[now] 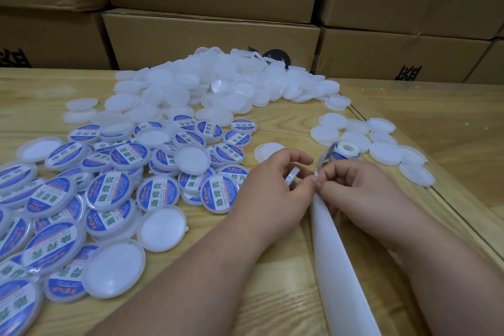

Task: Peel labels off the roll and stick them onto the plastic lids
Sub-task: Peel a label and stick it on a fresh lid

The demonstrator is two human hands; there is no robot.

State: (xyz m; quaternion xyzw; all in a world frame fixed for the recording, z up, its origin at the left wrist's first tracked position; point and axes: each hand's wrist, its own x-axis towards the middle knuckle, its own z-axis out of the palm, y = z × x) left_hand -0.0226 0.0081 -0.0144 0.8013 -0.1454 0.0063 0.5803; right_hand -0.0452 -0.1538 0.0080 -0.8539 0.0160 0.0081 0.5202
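A: Item one, the hands. We log our left hand [275,185] curled round one blank lid [291,178], held on edge. Our right hand [357,185] pinches the label strip [323,157] at its fingertips, the two hands touching there.

B: And the roll?

A: One label roll [347,149], lying on the table [245,267] just beyond our right hand, its open core facing us. The strip runs from it down to the pinch; spent white backing [335,254] trails on toward us between our forearms. We judge the held lid sits immediately left of the peel point, so the label goes leftward, a short way.

B: Counts?

A: Labelled lids [109,194] at left: dozens, overlapping, uncountable. Blank lid heap [207,90] beyond: likewise. Small blank group [381,144] at right: roughly a dozen. One single blank lid [268,151] just beyond our left hand.
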